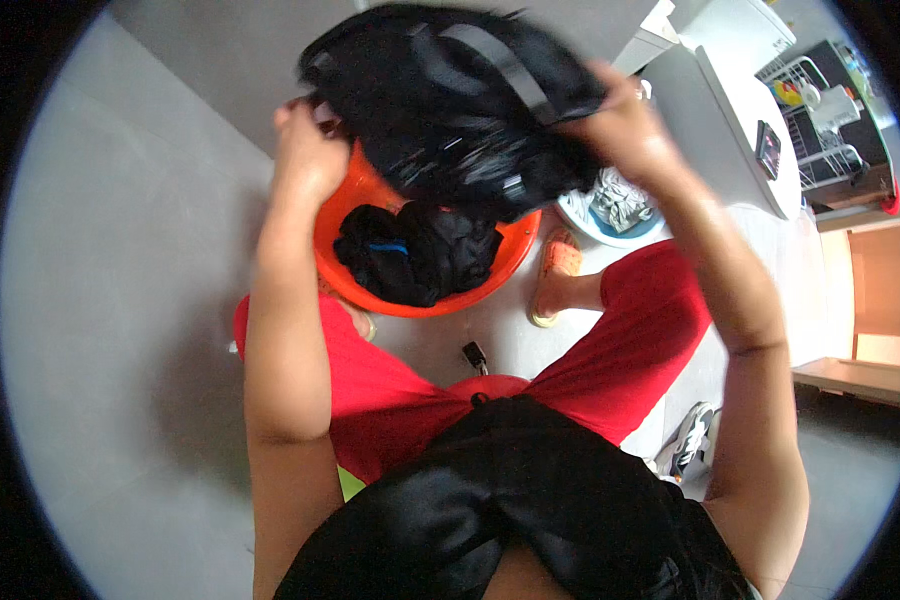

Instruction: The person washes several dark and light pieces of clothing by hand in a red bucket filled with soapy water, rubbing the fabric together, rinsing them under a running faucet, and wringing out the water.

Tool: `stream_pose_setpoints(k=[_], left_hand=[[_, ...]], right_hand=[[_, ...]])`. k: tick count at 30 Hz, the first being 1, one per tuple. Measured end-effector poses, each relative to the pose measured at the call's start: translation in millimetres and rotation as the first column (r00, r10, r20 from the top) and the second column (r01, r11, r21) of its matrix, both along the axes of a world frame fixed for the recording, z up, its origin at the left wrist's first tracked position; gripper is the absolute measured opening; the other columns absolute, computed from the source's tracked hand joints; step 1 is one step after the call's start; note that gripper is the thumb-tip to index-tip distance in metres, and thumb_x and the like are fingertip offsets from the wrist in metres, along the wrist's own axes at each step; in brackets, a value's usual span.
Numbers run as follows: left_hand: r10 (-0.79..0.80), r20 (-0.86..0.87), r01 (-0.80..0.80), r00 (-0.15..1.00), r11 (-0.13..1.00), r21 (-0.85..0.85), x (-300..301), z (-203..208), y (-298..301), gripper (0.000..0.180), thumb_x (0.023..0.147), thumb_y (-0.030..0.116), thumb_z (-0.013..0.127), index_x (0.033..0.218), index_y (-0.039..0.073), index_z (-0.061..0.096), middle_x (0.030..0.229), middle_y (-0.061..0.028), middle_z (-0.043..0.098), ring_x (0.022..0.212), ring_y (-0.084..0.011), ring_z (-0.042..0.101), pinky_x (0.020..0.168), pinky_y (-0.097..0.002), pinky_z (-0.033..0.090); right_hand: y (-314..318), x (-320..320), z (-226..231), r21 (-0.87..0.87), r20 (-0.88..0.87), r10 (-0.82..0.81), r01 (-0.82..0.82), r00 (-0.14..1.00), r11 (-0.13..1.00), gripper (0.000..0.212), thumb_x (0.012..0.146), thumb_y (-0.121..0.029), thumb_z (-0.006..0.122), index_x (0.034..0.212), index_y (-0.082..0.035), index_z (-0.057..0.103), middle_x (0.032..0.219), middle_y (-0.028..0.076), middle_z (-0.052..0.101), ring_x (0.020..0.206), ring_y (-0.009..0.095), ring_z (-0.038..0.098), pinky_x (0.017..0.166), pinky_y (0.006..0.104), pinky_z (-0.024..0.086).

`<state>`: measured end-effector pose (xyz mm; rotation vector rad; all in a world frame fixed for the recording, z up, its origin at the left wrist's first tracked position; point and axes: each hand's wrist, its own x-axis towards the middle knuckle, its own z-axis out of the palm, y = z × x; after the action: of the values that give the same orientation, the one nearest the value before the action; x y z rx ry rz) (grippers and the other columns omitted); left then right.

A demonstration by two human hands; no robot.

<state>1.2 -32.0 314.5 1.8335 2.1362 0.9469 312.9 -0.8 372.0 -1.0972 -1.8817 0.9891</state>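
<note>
A bulky black cloth piece with a grey band (pixel 450 100) is held up in front of me, smeared by motion, so I cannot tell its exact kind. My left hand (pixel 312 148) is closed on its left edge. On the opposite side, my right hand (pixel 630 125) grips the right edge. Below the cloth stands an orange basin (pixel 370 298), partly covered by it. Dark wet-looking clothes (pixel 420 255), one with a blue strip, lie in the basin.
Right of the orange basin is a blue-and-white basin (pixel 615 238) with pale laundry (pixel 622 200). My slippered foot (pixel 558 275) stands between the basins. A phone (pixel 767 150) lies on the white surface at right; shoes (pixel 690 440) and a small black object (pixel 474 353) are on the floor.
</note>
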Motion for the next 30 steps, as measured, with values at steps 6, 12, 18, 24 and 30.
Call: stream_pose_setpoints(k=[6,12,18,24,30], left_hand=[[0.046,-0.116,-0.073,0.992,0.967,-0.244,-30.1,1.2,-32.3,0.047,0.081,0.015,0.061,0.122,-0.005,0.049,0.131,-0.0270,0.037,0.118,-0.0409,0.044,0.101,-0.0397,0.036],[-0.159,-0.013,0.148,0.987,0.945,-0.292,-8.3,-12.0,-30.2,0.056,0.082,0.025,0.065,0.128,-0.001,0.045,0.132,-0.0236,0.037,0.120,-0.0370,0.043,0.101,-0.0392,0.036],[-0.306,-0.058,0.254,0.950,0.869,-0.424,41.1,-34.9,-26.7,0.056,0.082,0.026,0.064,0.129,0.001,0.046,0.135,-0.0223,0.035,0.120,-0.0394,0.044,0.100,-0.0405,0.038],[-0.264,-0.105,0.138,0.959,0.755,-0.641,43.2,-79.3,-12.6,0.067,0.081,0.034,0.064,0.136,0.006,0.040,0.136,-0.0256,0.034,0.121,-0.0396,0.044,0.101,-0.0408,0.037],[-0.137,-0.110,0.000,0.984,0.626,-0.780,48.3,-109.5,-18.3,0.087,0.080,0.071,0.042,0.147,0.019,0.020,0.149,-0.0261,0.013,0.134,-0.0478,0.021,0.109,-0.0521,0.020]], right_hand=[[-49.2,-98.8,-206.2,-0.117,0.411,0.127,-0.086,0.903,0.989,0.049,0.070,-0.007,0.060,0.119,-0.009,0.053,0.092,0.024,0.064,0.088,0.039,0.063,0.081,0.0452,0.051],[-94.2,-181.1,-270.2,-0.040,0.884,0.183,-0.321,0.429,0.946,0.032,0.090,-0.024,0.043,0.120,-0.021,0.056,0.123,0.026,0.046,0.103,0.049,0.051,0.059,0.0487,0.054],[-122.1,-224.9,-246.8,-0.101,0.930,0.234,-0.415,0.284,0.904,0.033,0.087,-0.025,0.048,0.119,-0.022,0.056,0.113,0.024,0.051,0.096,0.045,0.053,0.041,0.0459,0.051],[-65.3,-194.5,-257.3,-0.121,0.669,0.477,-0.550,0.569,0.826,0.078,0.067,-0.043,0.073,0.133,-0.013,0.043,0.129,0.022,0.048,0.114,0.036,0.051,0.091,0.0459,0.046],[22.8,-56.5,-140.1,-0.417,0.738,0.629,-0.569,0.243,0.709,0.069,0.072,-0.048,0.068,0.126,-0.009,0.053,0.124,0.020,0.054,0.114,0.035,0.051,0.098,0.0426,0.039]])
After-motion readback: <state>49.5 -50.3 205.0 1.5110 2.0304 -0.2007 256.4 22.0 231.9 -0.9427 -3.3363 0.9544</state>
